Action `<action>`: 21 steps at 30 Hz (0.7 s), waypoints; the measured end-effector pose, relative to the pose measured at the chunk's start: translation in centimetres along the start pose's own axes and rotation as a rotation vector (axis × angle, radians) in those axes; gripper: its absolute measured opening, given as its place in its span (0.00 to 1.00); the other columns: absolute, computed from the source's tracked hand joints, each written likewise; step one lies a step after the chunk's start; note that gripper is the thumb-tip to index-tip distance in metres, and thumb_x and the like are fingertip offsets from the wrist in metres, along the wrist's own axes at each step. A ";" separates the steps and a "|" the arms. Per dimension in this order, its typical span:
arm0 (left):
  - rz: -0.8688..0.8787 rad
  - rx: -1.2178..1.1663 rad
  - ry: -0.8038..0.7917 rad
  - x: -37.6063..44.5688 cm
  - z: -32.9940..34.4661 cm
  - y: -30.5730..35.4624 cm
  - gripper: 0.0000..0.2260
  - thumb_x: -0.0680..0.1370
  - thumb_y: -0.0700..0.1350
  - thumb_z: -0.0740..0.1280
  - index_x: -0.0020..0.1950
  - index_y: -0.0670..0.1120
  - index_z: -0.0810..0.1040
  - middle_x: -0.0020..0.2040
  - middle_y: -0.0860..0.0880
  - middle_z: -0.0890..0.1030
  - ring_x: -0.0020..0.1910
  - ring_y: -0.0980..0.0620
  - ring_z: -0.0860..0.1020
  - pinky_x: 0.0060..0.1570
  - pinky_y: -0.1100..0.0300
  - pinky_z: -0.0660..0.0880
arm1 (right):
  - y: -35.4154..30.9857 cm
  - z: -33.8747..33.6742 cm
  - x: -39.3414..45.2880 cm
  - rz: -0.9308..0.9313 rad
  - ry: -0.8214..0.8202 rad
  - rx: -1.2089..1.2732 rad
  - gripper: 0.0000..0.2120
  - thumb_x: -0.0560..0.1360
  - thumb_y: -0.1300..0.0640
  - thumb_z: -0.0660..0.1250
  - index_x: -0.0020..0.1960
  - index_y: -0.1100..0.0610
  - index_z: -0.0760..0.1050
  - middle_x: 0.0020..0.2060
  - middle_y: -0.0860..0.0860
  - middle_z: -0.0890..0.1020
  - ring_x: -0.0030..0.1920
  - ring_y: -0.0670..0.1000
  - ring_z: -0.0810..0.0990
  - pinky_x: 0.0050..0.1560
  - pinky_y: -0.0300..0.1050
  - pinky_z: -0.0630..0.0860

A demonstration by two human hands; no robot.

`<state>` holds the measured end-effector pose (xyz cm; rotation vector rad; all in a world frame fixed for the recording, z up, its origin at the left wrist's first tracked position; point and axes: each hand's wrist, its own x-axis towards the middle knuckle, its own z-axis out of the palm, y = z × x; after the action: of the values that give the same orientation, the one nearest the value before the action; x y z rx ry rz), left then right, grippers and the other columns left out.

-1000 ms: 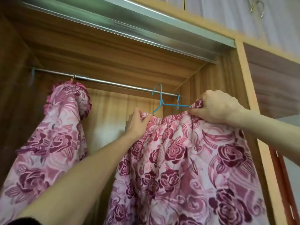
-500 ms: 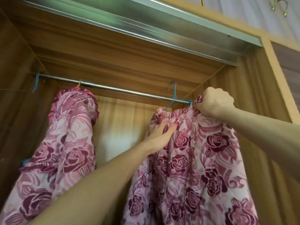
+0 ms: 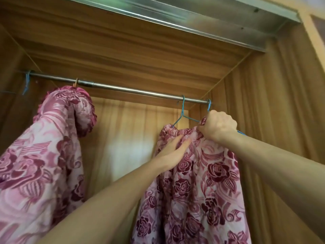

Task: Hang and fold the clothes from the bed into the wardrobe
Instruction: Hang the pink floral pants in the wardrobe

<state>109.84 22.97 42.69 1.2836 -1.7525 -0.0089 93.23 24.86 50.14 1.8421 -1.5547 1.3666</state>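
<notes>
Right hand [image 3: 218,126]: garment [image 3: 197,182] edge is gripped in a fist, hanger [image 3: 183,117] just left | Left hand [image 3: 173,152]: fingers are laid flat on garment below waistband

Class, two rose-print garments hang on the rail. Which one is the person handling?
The right-hand garment, on the blue hanger: the right hand grips its top edge, the left hand rests on it. The left-hand garment hangs untouched.

Warm, dim light; wide-angle bending at edges, slight motion blur up top.
</notes>
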 end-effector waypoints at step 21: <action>0.136 -0.062 0.139 -13.1 3.8 -0.1 0.25 0.85 0.64 0.55 0.82 0.62 0.62 0.79 0.63 0.63 0.71 0.65 0.63 0.69 0.62 0.57 | 5.6 0.3 -12.8 -0.435 0.151 -0.146 0.34 0.83 0.40 0.59 0.81 0.59 0.62 0.80 0.57 0.65 0.81 0.57 0.60 0.80 0.56 0.56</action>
<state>107.60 30.88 31.84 1.0929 -1.7026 0.1007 89.30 29.80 37.62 1.8034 -1.0667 1.1284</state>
